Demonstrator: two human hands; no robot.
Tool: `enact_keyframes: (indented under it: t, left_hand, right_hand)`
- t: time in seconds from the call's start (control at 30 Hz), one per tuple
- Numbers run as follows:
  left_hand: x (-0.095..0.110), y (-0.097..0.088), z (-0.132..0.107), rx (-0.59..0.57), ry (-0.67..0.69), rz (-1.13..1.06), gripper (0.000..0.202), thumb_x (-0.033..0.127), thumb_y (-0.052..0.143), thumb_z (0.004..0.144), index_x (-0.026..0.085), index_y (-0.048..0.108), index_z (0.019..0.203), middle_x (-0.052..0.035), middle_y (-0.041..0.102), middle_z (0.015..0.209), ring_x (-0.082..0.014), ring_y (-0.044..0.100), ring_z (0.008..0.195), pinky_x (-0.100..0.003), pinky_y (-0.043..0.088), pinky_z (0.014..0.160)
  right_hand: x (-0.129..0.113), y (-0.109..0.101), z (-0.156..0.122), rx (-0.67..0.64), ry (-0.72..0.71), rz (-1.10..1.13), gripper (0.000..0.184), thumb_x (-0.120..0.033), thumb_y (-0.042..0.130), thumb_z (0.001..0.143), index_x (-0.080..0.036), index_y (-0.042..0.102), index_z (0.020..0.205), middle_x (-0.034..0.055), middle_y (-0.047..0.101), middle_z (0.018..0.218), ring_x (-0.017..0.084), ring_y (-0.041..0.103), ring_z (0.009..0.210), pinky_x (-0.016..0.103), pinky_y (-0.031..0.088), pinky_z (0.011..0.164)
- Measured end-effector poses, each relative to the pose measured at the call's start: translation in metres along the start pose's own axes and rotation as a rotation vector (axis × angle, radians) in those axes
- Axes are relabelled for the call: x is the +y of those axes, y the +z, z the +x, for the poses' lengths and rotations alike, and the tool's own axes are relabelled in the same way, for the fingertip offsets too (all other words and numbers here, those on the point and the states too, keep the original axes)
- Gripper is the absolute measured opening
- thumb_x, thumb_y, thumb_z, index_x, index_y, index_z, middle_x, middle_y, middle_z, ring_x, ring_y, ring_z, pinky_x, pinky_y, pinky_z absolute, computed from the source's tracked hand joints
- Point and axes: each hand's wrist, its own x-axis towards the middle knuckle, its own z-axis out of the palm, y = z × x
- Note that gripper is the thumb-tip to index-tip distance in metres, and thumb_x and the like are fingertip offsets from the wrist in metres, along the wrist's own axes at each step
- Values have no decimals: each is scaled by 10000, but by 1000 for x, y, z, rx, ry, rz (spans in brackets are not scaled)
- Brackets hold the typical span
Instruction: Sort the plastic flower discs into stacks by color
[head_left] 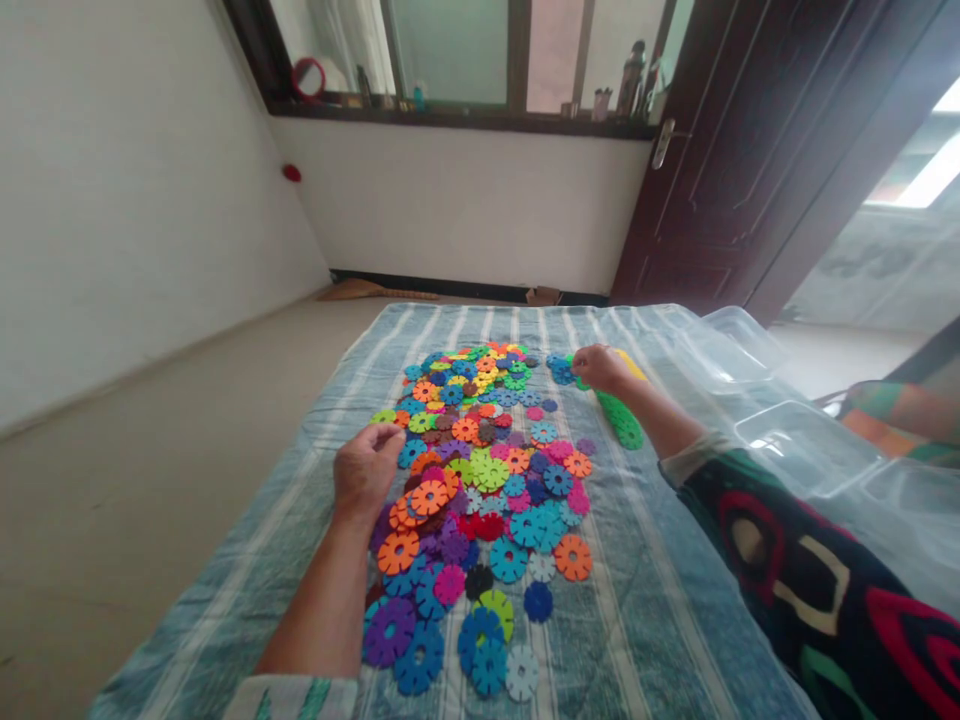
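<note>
Plastic snowflake discs (pixel 480 480) were spread in a broad, crowded heap down the middle of a striped blue cloth (pixel 637 610), in orange, blue, purple, green, pink and red. The left hand (pixel 366 472) was held over the left side of the heap, its fingers curled and its knuckles raised, with the fingertips (pixel 391 436) brought down among the discs. Whether any disc was gripped could not be told, since the underside of the hand was hidden. An orange disc (pixel 429 497) was lying just below those fingers.

The right hand (pixel 604 368) was extended past the far right of the heap, its fingers bunched and directed toward a small cluster of blue discs (pixel 561 369). A green piece (pixel 577 380) was seen at the fingertips, but whether it was pinched could not be told. A green strip of linked discs (pixel 619 420) was lying on the cloth below the wrist, and a yellow piece (pixel 632 364) was showing just beyond the hand. Clear plastic tubs (pixel 802 445) were placed along the right edge of the cloth, beside the patterned sleeve (pixel 810 580) of the right arm.
</note>
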Motion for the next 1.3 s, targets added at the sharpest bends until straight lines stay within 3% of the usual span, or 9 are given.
enact_keyframes:
  t: [0.4,0.53,0.77,0.9,1.3]
  left_hand:
    - [-4,1,1,0,-12,13,248,392,612,675,198,702,802,-30,730,797,-211,675,796,-302,509,793]
    - [-4,3,1,-3,-4,-10,260,404,608,679,194,702,801,-30,729,794,-204,674,794,-292,514,787]
    - [-4,4,1,4,-18,-28,266,408,614,666,192,699,797,-31,723,789,-205,672,790,-295,509,798]
    - [-4,5,2,0,-20,-35,285,413,614,660,184,698,808,-38,722,801,-207,671,804,-302,502,813]
    - [1,4,0,4,-27,-14,289,412,605,656,180,696,803,-34,719,793,-208,673,806,-303,504,816]
  right_hand:
    - [-4,6,14,4,55,-80,221,-171,561,813,-188,759,910,92,741,940,185,668,871,230,442,691]
    - [-16,3,-12,-17,-18,-75,233,-174,538,827,-197,758,902,80,740,921,189,664,857,239,425,684]
    - [-45,-1,-92,-156,-287,59,136,-265,621,830,-231,753,836,15,714,773,139,621,707,237,374,611]
    - [-50,-3,-123,-180,-363,40,159,-361,693,797,-250,748,897,21,718,812,155,620,737,243,351,595]
    - [-60,-2,-133,-330,-369,-58,209,-416,731,757,-239,730,869,9,676,772,143,556,704,251,234,568]
